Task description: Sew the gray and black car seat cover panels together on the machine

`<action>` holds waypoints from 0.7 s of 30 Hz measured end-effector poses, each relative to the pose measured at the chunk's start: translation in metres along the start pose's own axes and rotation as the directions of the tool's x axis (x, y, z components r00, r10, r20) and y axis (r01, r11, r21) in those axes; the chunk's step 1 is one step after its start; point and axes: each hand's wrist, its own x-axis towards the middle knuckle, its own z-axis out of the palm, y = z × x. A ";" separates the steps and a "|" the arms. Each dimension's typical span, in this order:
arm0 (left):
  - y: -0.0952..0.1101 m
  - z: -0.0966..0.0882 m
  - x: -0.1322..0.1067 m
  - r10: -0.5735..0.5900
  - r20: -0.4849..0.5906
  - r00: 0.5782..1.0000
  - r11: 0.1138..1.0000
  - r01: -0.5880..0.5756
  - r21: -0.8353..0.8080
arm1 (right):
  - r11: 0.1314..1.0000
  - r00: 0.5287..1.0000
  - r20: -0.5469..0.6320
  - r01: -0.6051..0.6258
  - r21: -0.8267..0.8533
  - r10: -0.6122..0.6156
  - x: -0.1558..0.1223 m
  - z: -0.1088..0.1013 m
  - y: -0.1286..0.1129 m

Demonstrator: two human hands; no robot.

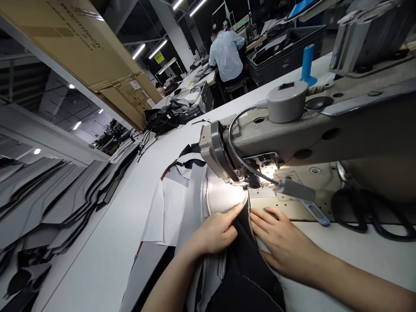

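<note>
A layered fabric piece (240, 255), black on the right with grey and white layers on the left, lies under the head of a sewing machine (224, 151). The lamp brightens its white mesh part (224, 195) near the needle area. My left hand (214, 232) is on the fabric, index finger stretched along the seam toward the presser foot; its other fingers curl under and are mostly hidden. To the right, my right hand (279, 242) rests flat against the fabric's edge, fingers extended. The needle itself is too small to make out.
Black-handled scissors (373, 212) and a small blue-handled tool (315, 212) lie on the right. A bendable lamp (295, 190) reaches over the machine bed. Stacked grey pieces (74, 195) are at left, a cardboard box (81, 47) above them. A person (226, 54) sits farther back.
</note>
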 end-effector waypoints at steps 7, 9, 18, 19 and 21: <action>0.011 0.011 0.003 -0.094 0.017 0.995 0.976 0.089 0.199 | 0.998 0.999 -0.029 0.045 0.043 -0.044 0.009 -0.011 0.003; 0.009 0.012 0.003 -0.092 0.022 0.996 0.976 0.086 0.202 | 0.997 0.993 -0.091 0.080 -0.006 -0.080 0.009 -0.015 0.005; 0.017 0.008 0.003 -0.119 0.086 0.989 0.947 0.087 0.310 | 0.955 0.959 -0.127 0.226 -0.192 -0.253 -0.004 -0.007 -0.004; 0.019 0.007 0.005 -0.121 0.095 0.988 0.941 0.084 0.327 | 0.958 0.962 -0.127 0.216 -0.190 -0.242 -0.004 -0.006 -0.004; 0.020 0.005 0.010 -0.126 0.102 0.987 0.933 0.083 0.351 | 0.963 0.969 -0.127 0.187 -0.193 -0.214 -0.003 -0.007 -0.002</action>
